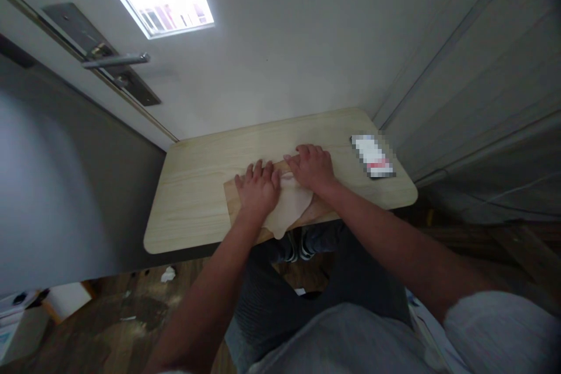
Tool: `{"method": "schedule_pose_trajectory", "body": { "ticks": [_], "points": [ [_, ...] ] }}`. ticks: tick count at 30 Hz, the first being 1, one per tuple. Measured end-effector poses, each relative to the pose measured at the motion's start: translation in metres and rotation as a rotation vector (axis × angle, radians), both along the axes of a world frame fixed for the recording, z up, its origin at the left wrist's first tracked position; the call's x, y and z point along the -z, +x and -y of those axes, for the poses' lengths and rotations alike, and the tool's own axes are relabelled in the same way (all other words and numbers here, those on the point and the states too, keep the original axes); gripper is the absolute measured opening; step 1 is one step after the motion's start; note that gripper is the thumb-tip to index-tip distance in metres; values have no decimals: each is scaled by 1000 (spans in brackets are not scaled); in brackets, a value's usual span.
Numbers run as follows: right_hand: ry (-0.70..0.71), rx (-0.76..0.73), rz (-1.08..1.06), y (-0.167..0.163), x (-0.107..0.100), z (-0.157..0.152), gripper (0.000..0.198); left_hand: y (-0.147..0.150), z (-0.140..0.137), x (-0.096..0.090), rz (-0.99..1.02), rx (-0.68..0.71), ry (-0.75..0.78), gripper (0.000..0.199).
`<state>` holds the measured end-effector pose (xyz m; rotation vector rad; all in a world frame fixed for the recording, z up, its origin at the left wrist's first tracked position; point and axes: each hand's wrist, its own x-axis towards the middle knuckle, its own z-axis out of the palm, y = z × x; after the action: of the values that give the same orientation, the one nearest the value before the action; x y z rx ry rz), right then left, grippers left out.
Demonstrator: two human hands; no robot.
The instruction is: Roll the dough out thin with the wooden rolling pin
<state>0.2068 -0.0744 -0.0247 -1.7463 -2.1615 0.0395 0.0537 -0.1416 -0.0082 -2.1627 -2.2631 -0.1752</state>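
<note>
A pale, flat, limp sheet that looks like dough (291, 205) lies on a thin wooden board (231, 197). One rounded lobe of the sheet hangs past the board's near edge. My left hand (259, 190) rests palm down on the left part of the board, at the sheet's left side, with its fingers spread forward. Across from it, my right hand (313, 169) lies palm down over the sheet's far right corner, its fingertips near the board's far edge and slightly bent. Both palms hide parts of the sheet and the board.
The board sits on a small light-wood table (188, 187) against a white door with a metal handle (116, 61). A phone (372, 156), partly blurred out, lies at the table's right. My legs are below the near edge. Crumpled white paper (168, 274) lies on the floor.
</note>
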Motion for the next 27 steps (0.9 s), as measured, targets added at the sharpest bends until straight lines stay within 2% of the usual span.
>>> {"method": "schedule_pose_trajectory", "body": {
  "ticks": [9, 13, 16, 18, 22, 27],
  "points": [
    [51, -56, 50, 6, 0, 41, 58, 5, 54, 0, 2, 40, 37, 59],
    [62, -53, 29, 12, 0, 44, 55, -2, 70, 0, 38, 89, 59, 47],
    [44, -106, -28, 20, 3, 42, 44, -3, 75, -3, 63, 57, 73, 40],
    [38, -164, -63, 25, 7, 41, 38, 3, 78, -5, 72, 43, 100, 48],
    [108, -188, -88, 33, 15, 40, 38, 19, 84, -6, 102, 116, 107, 73],
    [161, -235, -74, 34, 18, 31, 42, 12, 85, -5, 143, 129, 99, 79]
  ]
}}
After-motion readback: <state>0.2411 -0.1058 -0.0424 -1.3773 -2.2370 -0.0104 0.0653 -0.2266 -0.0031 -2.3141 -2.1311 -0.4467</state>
